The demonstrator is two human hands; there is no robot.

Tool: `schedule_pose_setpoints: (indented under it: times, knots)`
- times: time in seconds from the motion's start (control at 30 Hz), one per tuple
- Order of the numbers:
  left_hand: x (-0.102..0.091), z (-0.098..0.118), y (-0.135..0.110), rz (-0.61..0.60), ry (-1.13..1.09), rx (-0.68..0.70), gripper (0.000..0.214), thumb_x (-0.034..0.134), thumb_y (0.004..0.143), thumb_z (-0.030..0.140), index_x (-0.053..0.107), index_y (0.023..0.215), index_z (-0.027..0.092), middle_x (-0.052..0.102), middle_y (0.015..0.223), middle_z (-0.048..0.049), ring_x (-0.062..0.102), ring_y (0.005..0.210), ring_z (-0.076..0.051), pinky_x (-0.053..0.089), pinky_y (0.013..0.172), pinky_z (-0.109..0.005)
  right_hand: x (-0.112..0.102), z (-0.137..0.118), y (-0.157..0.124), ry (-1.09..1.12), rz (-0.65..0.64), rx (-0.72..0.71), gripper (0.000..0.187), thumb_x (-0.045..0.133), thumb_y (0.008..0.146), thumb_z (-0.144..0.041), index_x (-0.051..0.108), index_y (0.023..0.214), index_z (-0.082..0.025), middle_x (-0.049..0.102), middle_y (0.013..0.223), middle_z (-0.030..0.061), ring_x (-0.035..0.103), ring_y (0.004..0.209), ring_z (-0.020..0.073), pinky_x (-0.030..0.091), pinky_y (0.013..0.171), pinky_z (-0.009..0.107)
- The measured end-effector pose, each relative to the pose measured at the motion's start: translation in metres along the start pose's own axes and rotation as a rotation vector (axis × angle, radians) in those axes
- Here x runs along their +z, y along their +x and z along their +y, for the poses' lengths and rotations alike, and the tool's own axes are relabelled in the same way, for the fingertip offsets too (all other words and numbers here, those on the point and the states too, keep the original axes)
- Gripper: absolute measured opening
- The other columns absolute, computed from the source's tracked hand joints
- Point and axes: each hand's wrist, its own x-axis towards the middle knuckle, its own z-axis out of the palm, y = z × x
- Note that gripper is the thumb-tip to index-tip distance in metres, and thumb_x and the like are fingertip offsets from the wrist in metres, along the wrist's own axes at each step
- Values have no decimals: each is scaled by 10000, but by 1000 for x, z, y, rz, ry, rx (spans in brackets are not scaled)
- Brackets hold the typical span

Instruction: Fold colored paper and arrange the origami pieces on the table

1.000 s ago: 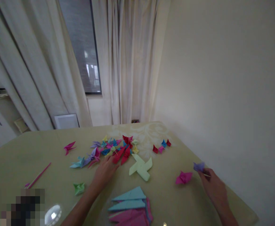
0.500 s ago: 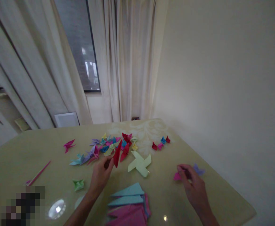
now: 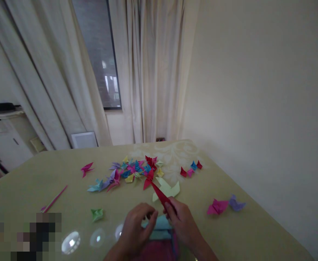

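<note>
My right hand [image 3: 184,221] pinches a long, narrow piece of red folded paper [image 3: 161,193] near its lower end, tip pointing up and left. My left hand [image 3: 138,226] is beside it with loosely bent fingers and a gap before the thumb; nothing shows in it. Below both hands lies a stack of blue and pink folded papers [image 3: 159,235], partly hidden by them. A pale green pinwheel-shaped fold [image 3: 170,189] lies behind the red paper, which covers part of it. To the right rest a pink origami piece [image 3: 217,206] and a purple one [image 3: 236,203].
A colourful cluster of origami pieces [image 3: 131,170] spreads across the table's middle. Several small folds [image 3: 191,172] lie toward the right wall. On the left are a magenta bird-like fold [image 3: 87,169], a thin pink stick [image 3: 55,198] and a green fold [image 3: 97,214].
The red paper has passed from my left hand to my right. My right hand has let go of the pink piece and moved left. Both hands are now close together above the stack.
</note>
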Motion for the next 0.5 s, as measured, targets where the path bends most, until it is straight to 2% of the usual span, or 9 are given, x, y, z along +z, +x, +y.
schedule_pose_setpoints:
  times: [0.07,0.13,0.2,0.27,0.37,0.43,0.5]
  knots:
    - [-11,-22,20,69,90,-114,363,438,1074,440,682,894,240,707,792,-42,668,700,-194,547,677,-299,-10,1,-4,-55,-101,9,349,530,1037,-435,721,854,-207,723,763,11,665,721,192,449,677,268]
    - [-17,-46,44,130,171,-200,294,432,1063,379,676,1103,220,726,996,-71,692,771,-203,573,753,-324,-15,-1,-11,-77,-216,18,272,609,995,-390,745,841,-213,722,756,-7,663,723,182,424,660,248]
    - [-19,-68,67,156,223,-234,304,465,1026,292,634,1264,207,677,1218,-117,709,947,-239,575,885,-378,-13,-3,-17,-68,-285,52,180,668,952,-352,777,885,-226,739,774,-12,673,728,181,419,643,236]
    - [-19,-83,83,149,257,-255,310,513,979,226,654,1255,212,638,1277,-124,691,1057,-261,559,946,-394,-10,-3,-19,-116,-234,83,154,704,923,-336,797,1002,-242,765,818,0,694,760,198,443,673,247]
    - [-20,-95,95,118,281,-286,202,550,937,177,725,1027,221,656,1161,-86,691,1004,-242,555,912,-354,-11,4,-20,-292,-55,106,263,729,905,-344,774,1149,-257,783,895,30,719,843,238,477,775,290]
    - [-25,-96,97,112,273,-290,184,550,937,181,731,936,219,665,1090,-76,688,976,-237,546,914,-353,-16,11,-22,-356,7,110,236,728,904,-352,768,1118,-259,772,930,40,720,860,245,483,793,303]
    - [-34,-93,99,121,244,-277,188,552,948,219,739,931,211,672,1061,-87,681,990,-258,536,938,-384,-21,15,-25,-350,25,94,194,712,921,-374,765,1067,-257,753,954,41,708,824,228,491,775,304]
